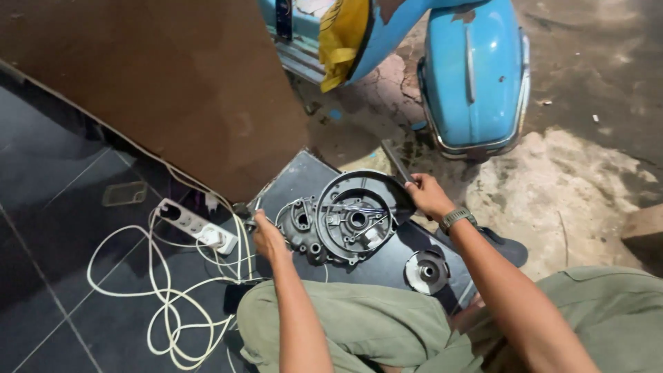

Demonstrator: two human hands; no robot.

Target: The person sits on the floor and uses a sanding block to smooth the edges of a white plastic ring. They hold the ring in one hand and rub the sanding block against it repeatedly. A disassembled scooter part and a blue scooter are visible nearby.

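A dark grey round engine casing (349, 220) with a central hub stands tilted on a dark mat (304, 181) on the floor. My right hand (427, 195), with a watch on the wrist, grips the casing's upper right rim. My left hand (268, 238) is closed on a small metal tool (250, 213) at the casing's left side. A smaller round metal part (427, 271) lies on the mat near my right knee.
A white power strip (197, 226) with a tangled white cable (169, 304) lies on the dark tiles at left. A brown board (179, 83) leans behind it. A blue scooter (469, 69) stands on rough concrete beyond the mat. My knees in olive trousers fill the bottom.
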